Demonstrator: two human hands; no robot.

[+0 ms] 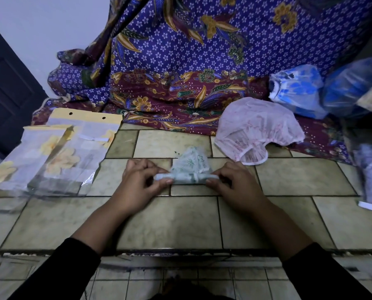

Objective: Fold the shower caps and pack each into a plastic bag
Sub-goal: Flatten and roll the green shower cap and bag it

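— Where are we seeing the green-printed shower cap point(191, 163)?

— We are seeing it lying on the tiled surface point(170, 221), right between the two hands, at the middle of the view. Its near edge is sitting rolled into a thin tube, and we are reading that tube's long axis as running left to right. The unrolled part is narrowing to a rounded tip that is pointing away from the person, toward the batik cloth point(180, 61).

— And what are we making of the hands?

— We are watching the left hand point(140, 180) pinching the tube's left end with curled fingers and thumb, and the right hand point(231, 180) gripping the right end the same way. Both are resting low on the tiles.

— What else are we noticing nearby?

— We are spotting a pink shower cap point(258, 126) lying open just beyond the right hand, partly on the cloth. Flower-printed plastic bags point(50, 154) are lying flat well off to the left, and blue bundles point(300, 89) in clear wrapping are sitting at the far right.
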